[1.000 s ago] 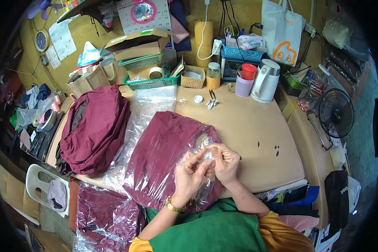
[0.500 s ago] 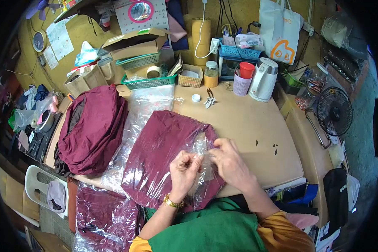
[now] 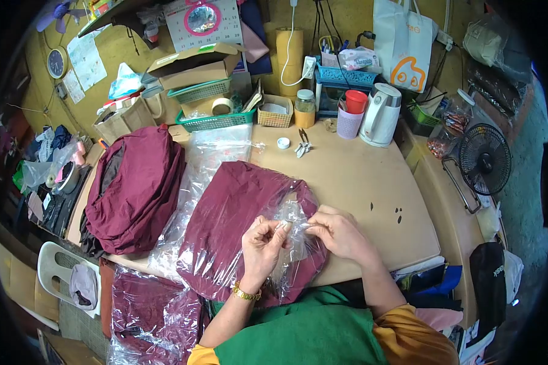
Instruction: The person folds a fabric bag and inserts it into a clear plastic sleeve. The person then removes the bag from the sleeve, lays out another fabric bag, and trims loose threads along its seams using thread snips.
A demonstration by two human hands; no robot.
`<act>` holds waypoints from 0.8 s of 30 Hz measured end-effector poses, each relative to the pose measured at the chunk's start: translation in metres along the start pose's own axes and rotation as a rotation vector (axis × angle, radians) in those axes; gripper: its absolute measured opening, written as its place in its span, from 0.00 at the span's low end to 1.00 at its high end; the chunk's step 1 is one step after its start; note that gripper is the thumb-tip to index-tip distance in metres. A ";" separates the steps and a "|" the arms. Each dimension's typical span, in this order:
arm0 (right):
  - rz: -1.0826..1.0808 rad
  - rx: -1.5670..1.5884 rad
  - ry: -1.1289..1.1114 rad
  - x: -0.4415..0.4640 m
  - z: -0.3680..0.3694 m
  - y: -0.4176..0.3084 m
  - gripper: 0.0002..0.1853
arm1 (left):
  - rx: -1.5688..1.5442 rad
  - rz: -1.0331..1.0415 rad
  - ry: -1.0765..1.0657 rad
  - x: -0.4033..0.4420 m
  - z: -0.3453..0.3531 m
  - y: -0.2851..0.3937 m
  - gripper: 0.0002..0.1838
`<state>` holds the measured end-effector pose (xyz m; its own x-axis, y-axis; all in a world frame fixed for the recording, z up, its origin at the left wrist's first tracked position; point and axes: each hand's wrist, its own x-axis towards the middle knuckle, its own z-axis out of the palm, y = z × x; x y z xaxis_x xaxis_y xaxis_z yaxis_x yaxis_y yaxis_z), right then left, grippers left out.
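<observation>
A maroon fabric item in clear plastic [image 3: 225, 207] lies on the tan table in front of me. My left hand [image 3: 263, 244] pinches the clear plastic near the package's right side. Just to its right, my right hand [image 3: 338, 231] is closed in a pinch on the same plastic. Between the two hands the film is gathered over a pale patch. Loose clear plastic bags [image 3: 216, 146] lie behind and left of the package. A pile of maroon fabric [image 3: 134, 188] rests further left.
Pliers [image 3: 303, 145] and a white lid [image 3: 283, 143] lie behind the package. Along the back stand a green basket [image 3: 216, 121], a jar [image 3: 305, 109], a lilac cup [image 3: 348, 123] and a white kettle [image 3: 381, 115]. A black fan [image 3: 484, 159] is at right. Another wrapped maroon package [image 3: 152, 310] is low left.
My hands have moved apart, the right one shifting rightward from beside the left, with plastic between them. The camera view has shifted slightly.
</observation>
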<state>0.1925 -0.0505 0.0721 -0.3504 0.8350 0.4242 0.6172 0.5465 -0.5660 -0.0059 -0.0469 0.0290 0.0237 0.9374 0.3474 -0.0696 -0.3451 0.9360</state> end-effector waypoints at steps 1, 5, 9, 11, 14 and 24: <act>-0.002 0.001 -0.001 -0.001 -0.004 -0.002 0.03 | 0.001 0.000 0.002 0.001 -0.001 0.000 0.07; -0.007 -0.049 0.126 -0.003 -0.012 -0.007 0.02 | 0.029 -0.001 0.048 0.003 -0.006 -0.001 0.07; 0.037 0.442 0.192 0.002 -0.005 -0.014 0.05 | 0.135 0.060 0.012 0.003 -0.006 -0.014 0.07; 0.150 0.463 0.112 0.005 -0.002 -0.013 0.05 | 0.073 0.044 0.000 0.000 -0.004 -0.008 0.06; 0.219 0.542 -0.063 0.004 0.015 0.019 0.09 | 0.024 0.056 -0.013 -0.001 -0.005 -0.008 0.06; 0.110 0.082 -0.126 0.004 -0.004 0.004 0.05 | -0.104 0.020 0.040 -0.003 0.000 -0.005 0.05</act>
<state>0.1965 -0.0451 0.0746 -0.3730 0.8884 0.2678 0.5987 0.4509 -0.6620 -0.0053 -0.0481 0.0233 -0.0187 0.9324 0.3610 -0.1731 -0.3586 0.9173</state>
